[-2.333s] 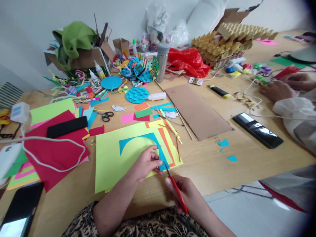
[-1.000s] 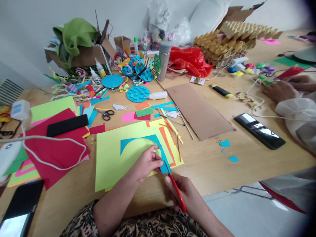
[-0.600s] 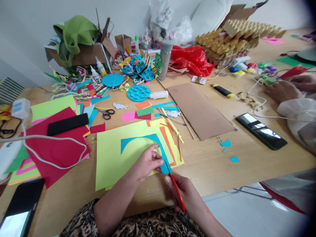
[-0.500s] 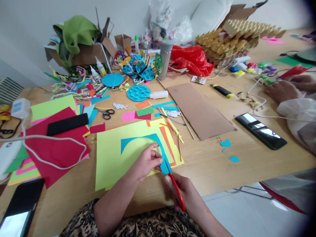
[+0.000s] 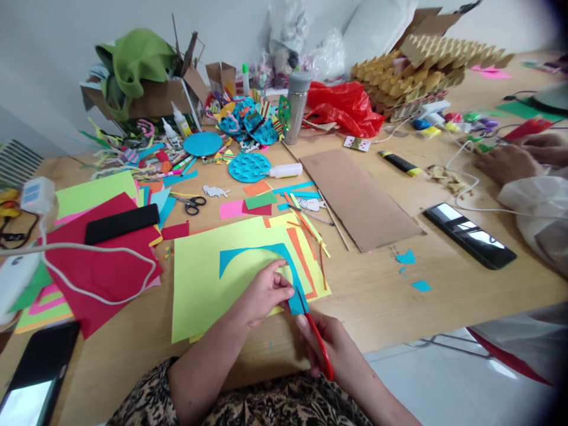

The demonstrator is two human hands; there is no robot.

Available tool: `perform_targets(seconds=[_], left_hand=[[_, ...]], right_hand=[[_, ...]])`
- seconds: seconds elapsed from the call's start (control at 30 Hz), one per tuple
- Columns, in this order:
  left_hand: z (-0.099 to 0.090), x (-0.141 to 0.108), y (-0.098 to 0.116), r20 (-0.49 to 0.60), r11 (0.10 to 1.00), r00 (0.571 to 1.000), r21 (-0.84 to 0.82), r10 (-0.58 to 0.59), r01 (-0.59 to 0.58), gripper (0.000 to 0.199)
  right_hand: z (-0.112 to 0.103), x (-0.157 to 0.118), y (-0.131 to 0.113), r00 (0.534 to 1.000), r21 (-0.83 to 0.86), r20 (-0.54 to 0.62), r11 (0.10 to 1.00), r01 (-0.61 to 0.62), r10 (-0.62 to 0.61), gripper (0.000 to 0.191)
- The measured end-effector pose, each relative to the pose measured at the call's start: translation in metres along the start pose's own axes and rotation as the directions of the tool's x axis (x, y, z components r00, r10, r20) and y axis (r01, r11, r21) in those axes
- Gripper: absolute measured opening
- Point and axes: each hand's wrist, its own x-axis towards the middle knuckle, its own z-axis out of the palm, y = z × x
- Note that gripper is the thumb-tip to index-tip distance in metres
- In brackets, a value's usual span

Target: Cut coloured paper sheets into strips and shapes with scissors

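Observation:
My left hand pinches a curved strip of blue paper between thumb and fingers, near its lower end. Red-handled scissors are in my right hand, their blades lying over the blue paper's lower end. Below the blue strip lies a sheet of yellow-green paper, with orange paper showing at its right side. My left forearm crosses the sheet's lower part. Part of the blue strip is hidden behind my left fingers.
A cardboard piece and a dark phone lie to the right, near blue paper scraps. Another person's hand rests at the far right. Black scissors, a glue bottle and red paper lie on the left and ahead.
The blue strip's far end has shifted slightly right and down. Both hands keep nearly the same place, and the scissors remain at the strip's lower end.

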Motion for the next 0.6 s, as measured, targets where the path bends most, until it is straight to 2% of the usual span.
perform_targets(seconds=[0.6], left_hand=[[0.0004, 0.0012, -0.0014, -0.04, 0.999, 0.999, -0.037, -0.001, 0.0, 0.073]], right_hand=[[0.0043, 0.0008, 0.0035, 0.997, 0.018, -0.047, 0.998, -0.055, 0.056, 0.051]])
